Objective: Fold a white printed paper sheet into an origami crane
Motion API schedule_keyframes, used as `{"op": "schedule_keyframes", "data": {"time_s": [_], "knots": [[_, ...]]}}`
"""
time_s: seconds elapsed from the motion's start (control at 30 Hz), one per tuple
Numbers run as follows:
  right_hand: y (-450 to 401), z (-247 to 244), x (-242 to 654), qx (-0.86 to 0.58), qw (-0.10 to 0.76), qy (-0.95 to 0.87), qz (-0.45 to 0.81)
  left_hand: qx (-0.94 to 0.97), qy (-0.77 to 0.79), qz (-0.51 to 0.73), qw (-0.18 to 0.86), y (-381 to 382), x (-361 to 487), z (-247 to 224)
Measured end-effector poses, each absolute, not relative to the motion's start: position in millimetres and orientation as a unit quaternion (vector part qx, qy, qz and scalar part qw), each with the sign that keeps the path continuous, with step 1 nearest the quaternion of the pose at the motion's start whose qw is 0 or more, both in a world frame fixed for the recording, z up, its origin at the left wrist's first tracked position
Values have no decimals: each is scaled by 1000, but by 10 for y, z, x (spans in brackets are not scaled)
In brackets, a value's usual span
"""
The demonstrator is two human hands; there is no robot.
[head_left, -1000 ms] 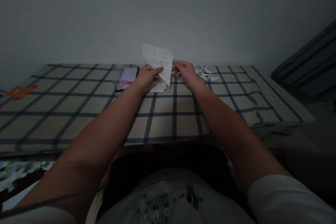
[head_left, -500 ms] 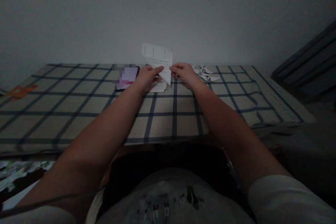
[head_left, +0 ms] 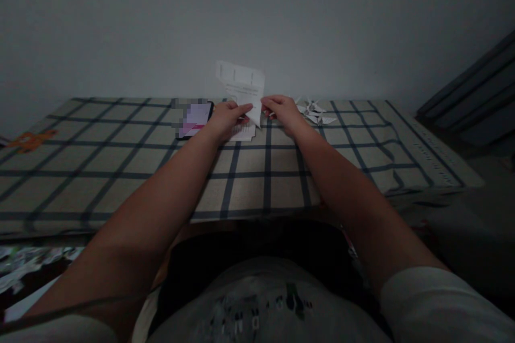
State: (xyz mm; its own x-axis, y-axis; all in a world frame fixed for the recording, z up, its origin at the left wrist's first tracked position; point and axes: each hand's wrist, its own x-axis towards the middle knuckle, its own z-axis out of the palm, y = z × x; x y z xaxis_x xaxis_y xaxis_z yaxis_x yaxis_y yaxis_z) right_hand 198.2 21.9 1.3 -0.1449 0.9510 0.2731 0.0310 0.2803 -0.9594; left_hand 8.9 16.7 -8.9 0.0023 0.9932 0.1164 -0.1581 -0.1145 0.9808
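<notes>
A printed white paper sheet (head_left: 245,80) with a pointed lower corner is held up above the table, a fold or slanted edge running down its left side. My left hand (head_left: 229,117) pinches its lower left part between thumb and fingers. At the right edge of the sheet, my right hand (head_left: 279,109) has its thumb and forefinger pressed together on the paper. Beneath my left hand lies a small stack of printed papers (head_left: 243,134). Several folded paper pieces (head_left: 316,111) with thin points rest just right of my right hand.
A phone (head_left: 197,118) with a lit screen lies left of my left hand. An orange object (head_left: 31,141) is at the far left of the checked tablecloth (head_left: 267,187). Behind the table stands a grey wall (head_left: 257,16).
The held sheet has risen slightly, its lower point now a little higher. My right fingers have shifted slightly up along its right edge. My left hand has hardly moved.
</notes>
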Motion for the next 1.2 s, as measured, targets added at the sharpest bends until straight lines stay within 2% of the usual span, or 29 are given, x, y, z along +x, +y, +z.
{"op": "schedule_keyframes", "data": {"time_s": [0.2, 0.5, 0.9, 1.2], "knots": [[186, 8, 1974, -406, 468, -638, 458, 501, 434, 570, 486, 192, 70, -98], [170, 71, 1959, -428, 491, -625, 431, 504, 424, 515, 548, 85, 113, -63], [195, -6, 1973, -394, 462, -641, 470, 561, 441, 535, 453, 191, 35, -145], [142, 71, 1951, -424, 470, -637, 440, 520, 441, 500, 534, 59, 110, -40]]}}
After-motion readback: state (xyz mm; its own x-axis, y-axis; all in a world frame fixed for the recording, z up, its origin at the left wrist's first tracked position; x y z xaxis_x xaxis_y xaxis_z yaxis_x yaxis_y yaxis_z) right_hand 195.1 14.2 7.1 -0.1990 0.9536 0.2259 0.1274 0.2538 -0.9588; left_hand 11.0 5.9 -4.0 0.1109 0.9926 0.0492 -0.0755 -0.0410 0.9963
